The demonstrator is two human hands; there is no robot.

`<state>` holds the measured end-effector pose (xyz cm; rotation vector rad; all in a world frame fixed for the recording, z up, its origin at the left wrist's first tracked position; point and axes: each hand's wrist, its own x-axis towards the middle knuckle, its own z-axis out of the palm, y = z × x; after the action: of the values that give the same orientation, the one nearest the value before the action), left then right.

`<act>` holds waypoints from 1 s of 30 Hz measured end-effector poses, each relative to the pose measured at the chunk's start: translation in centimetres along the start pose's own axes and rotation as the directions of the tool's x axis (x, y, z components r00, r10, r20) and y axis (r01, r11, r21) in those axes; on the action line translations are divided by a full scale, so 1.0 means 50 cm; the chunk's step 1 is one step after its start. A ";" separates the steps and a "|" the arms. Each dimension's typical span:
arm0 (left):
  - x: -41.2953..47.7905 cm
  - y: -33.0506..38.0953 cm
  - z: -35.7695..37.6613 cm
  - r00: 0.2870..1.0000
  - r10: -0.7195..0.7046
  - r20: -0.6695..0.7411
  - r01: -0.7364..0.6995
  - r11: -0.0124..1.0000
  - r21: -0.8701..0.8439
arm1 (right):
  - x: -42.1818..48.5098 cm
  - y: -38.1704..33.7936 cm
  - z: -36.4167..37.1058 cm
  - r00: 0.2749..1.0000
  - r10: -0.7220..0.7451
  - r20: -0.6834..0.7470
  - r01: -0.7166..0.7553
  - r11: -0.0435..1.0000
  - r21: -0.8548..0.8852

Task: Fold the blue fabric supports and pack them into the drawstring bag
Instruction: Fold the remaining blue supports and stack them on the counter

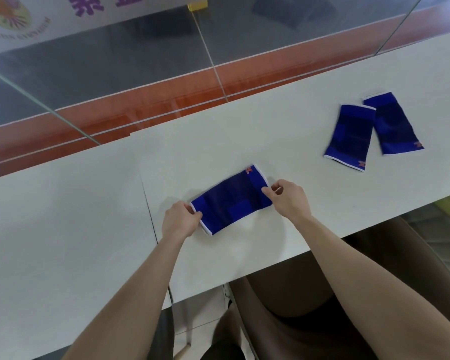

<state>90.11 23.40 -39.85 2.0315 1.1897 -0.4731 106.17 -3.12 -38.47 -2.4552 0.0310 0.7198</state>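
A blue fabric support (pixel 231 200) with white trim and a small orange logo lies flat and slanted on the white table (pixel 89 216). My left hand (pixel 181 220) pinches its near-left end. My right hand (pixel 289 197) pinches its far-right end. Two more blue supports lie flat at the right: one (pixel 350 136) closer to me, the other (pixel 392 123) behind it, their edges overlapping. No drawstring bag is in view.
A glass partition (pixel 140 61) runs along the table's far edge, with an orange and grey floor behind it. A brown chair (pixel 374 294) sits under the table's near edge at the right. A seam (pixel 148 203) crosses the tabletop left of the support.
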 end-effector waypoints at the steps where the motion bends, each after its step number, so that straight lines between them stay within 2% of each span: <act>1: -0.006 0.003 -0.001 1.000 -0.008 -0.010 0.008 1.000 0.005 | -0.002 0.000 0.005 1.000 -0.009 -0.018 0.009 1.000 -0.005; 3: -0.013 0.010 0.001 0.999 -0.018 -0.037 0.018 1.000 -0.004 | -0.005 0.005 0.014 0.999 -0.003 -0.039 0.003 1.000 -0.020; 6: -0.021 0.016 0.006 1.000 -0.029 -0.003 0.029 0.998 -0.049 | -0.013 0.008 0.016 0.999 -0.003 -0.034 0.002 0.999 -0.053; 10: -0.039 0.022 0.010 0.998 -0.059 0.024 0.063 0.976 -0.208 | -0.026 0.009 0.014 0.999 -0.035 -0.037 0.028 0.987 -0.157; 13: -0.060 0.036 0.012 0.999 0.006 0.039 0.005 0.958 -0.285 | -0.029 -0.003 0.008 0.996 -0.078 -0.037 0.063 0.952 -0.300; 15: -0.073 0.047 0.008 0.996 0.085 0.025 -0.073 0.947 -0.313 | -0.030 -0.023 -0.003 0.987 -0.160 -0.007 0.147 0.924 -0.353; 19: -0.113 0.077 -0.040 0.957 0.287 -0.029 -0.284 0.917 -0.279 | -0.046 -0.089 -0.039 0.897 -0.419 0.139 0.438 0.883 -0.168; 21: -0.135 0.090 -0.070 0.922 0.387 -0.008 -0.377 0.894 -0.240 | -0.067 -0.130 -0.057 0.842 -0.472 0.261 0.509 0.855 -0.097; 24: -0.177 0.109 -0.113 0.872 0.488 0.021 -0.478 0.861 -0.174 | -0.102 -0.171 -0.079 0.774 -0.475 0.420 0.580 0.798 -0.166; 26: -0.211 0.117 -0.133 0.848 0.528 0.039 -0.521 0.845 -0.117 | -0.128 -0.180 -0.087 0.735 -0.484 0.475 0.634 0.738 -0.229; 28: -0.248 0.120 -0.148 0.833 0.553 0.026 -0.550 0.832 -0.073 | -0.164 -0.173 -0.093 0.725 -0.486 0.488 0.657 0.700 -0.281; 30: -0.290 0.115 -0.159 0.829 0.559 -0.009 -0.559 0.828 -0.042 | -0.204 -0.152 -0.097 0.743 -0.484 0.462 0.643 0.706 -0.297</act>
<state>87.39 18.85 -23.15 2.2112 0.5379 -0.1539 101.14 -0.71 -26.04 -2.4651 -1.1180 0.9274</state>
